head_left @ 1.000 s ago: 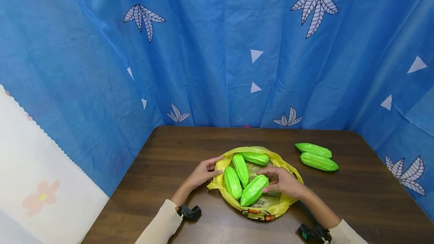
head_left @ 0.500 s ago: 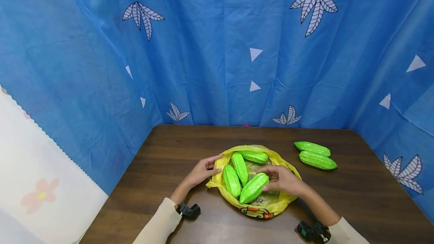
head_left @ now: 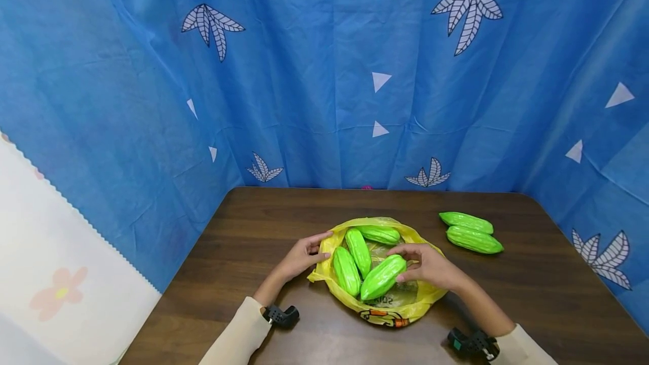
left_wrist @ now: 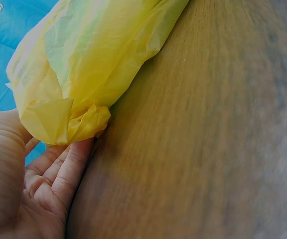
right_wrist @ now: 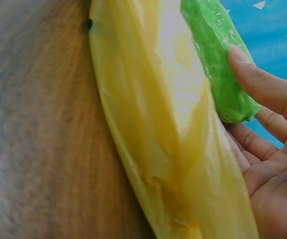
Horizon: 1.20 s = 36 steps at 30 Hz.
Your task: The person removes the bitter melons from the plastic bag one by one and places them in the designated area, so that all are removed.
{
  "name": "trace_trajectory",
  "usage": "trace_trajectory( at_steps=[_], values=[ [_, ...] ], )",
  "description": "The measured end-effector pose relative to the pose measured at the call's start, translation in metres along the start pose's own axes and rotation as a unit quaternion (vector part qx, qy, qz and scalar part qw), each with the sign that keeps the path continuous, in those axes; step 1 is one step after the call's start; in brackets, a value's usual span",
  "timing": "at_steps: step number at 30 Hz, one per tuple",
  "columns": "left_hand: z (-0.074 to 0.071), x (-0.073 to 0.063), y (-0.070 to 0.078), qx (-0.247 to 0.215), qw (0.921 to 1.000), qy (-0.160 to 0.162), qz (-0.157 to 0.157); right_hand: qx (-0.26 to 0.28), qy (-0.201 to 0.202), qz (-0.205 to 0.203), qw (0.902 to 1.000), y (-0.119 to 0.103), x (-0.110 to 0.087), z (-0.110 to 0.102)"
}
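A yellow plastic bag [head_left: 329,280] lies with its mouth spread wide on the table, several bright green bitter gourds [head_left: 347,272] inside. My left hand [head_left: 300,256] holds the bag's left rim between thumb and fingers; in the left wrist view the yellow plastic [left_wrist: 93,64] hides the fingertips. Inside the bag's right side, my right hand [head_left: 428,266] pinches the end of one bitter gourd [head_left: 381,278], which slants toward the front left. From the right wrist, the thumb shows on that gourd [right_wrist: 218,59], and the bag wall [right_wrist: 153,109] covers part of it.
Two more bitter gourds [head_left: 474,239] lie side by side on the brown wooden table [head_left: 253,224], right of the bag. A blue patterned curtain [head_left: 304,72] hangs behind and at both sides. White flowered cloth [head_left: 66,275] is at the left.
My right hand has shifted slightly right, and the bitter gourd in its fingers has moved a little up and right with it. The left hand stays at the bag's rim.
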<state>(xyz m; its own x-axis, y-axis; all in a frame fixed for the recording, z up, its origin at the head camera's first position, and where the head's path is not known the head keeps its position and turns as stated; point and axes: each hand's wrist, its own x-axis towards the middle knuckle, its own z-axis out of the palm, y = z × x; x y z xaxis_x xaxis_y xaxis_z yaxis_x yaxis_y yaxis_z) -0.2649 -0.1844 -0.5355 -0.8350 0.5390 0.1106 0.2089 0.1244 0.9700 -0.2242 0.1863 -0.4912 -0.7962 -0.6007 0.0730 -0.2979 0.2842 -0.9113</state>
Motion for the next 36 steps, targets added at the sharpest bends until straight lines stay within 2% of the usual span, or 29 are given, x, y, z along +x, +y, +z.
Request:
trace_trajectory(
  at_steps=[12, 28, 36],
  values=[
    [-0.001, 0.0, -0.001, 0.003, 1.0, 0.002, 0.0, -0.024, 0.038, 0.011, 0.9989, -0.008, -0.005, -0.009],
    [0.001, 0.001, -0.003, -0.01, 0.9999, 0.002, -0.007, -0.022, 0.075, 0.015, 0.9968, -0.014, -0.011, -0.02],
    [-0.001, 0.001, 0.0, 0.012, 0.9999, 0.008, 0.001, -0.025, 0.089, 0.017, 0.9956, -0.022, -0.012, -0.027]
  ],
)
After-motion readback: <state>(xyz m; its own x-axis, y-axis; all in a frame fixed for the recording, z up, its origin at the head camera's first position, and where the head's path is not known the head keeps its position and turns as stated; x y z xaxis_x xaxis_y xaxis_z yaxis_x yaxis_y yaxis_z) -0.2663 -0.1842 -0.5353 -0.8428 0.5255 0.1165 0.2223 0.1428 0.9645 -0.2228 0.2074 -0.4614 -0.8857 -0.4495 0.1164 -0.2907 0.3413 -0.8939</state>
